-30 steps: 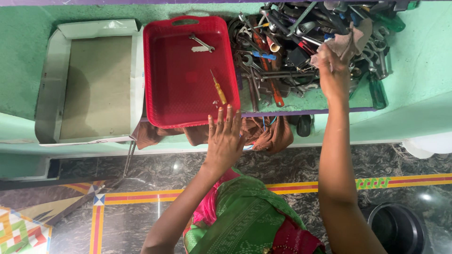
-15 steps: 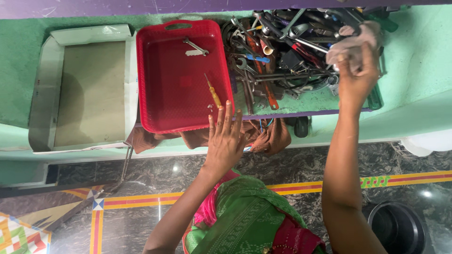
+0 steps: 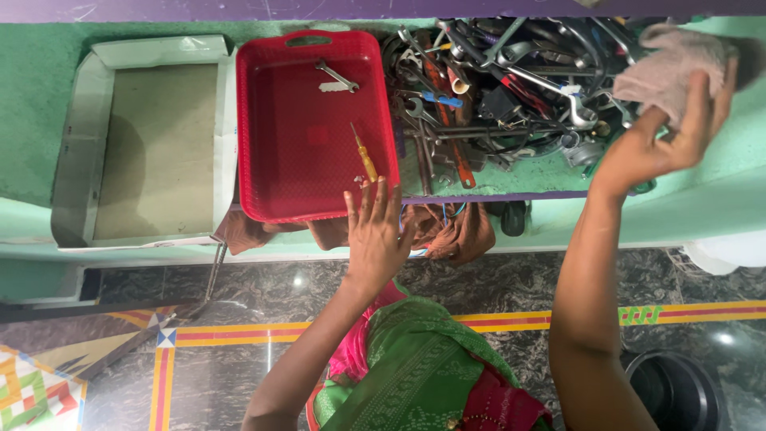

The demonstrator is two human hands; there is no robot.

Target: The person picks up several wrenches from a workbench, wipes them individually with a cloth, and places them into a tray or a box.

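A: Pinkish-brown cloth (image 3: pixel 669 70), crumpled, is held in the right hand (image 3: pixel 656 144), fingers closed round its lower edge. It is raised over the right end of the green surface (image 3: pixel 722 136), just beside the heap of tools (image 3: pixel 511 88).

B: And the left hand (image 3: pixel 375 233)?

A: Flat, fingers spread wide, holding nothing. The fingertips rest at the near rim of the red tray (image 3: pixel 275 120), by its right-hand near corner, at the front edge of the surface.

B: Contents of the tray?

A: A yellow-handled screwdriver (image 3: pixel 365 153) lies close to the fingertips, not touching them as far as I can tell. A small spanner (image 3: pixel 337 76) lies near the tray's far edge.

B: Other items noted?

A: A shallow white cardboard box (image 3: pixel 88 136) sits to the left of the tray, touching it. The tool heap, spanners, pliers and cables tangled together, lies right of the tray. Brown rags (image 3: pixel 451 231) hang below the front edge.
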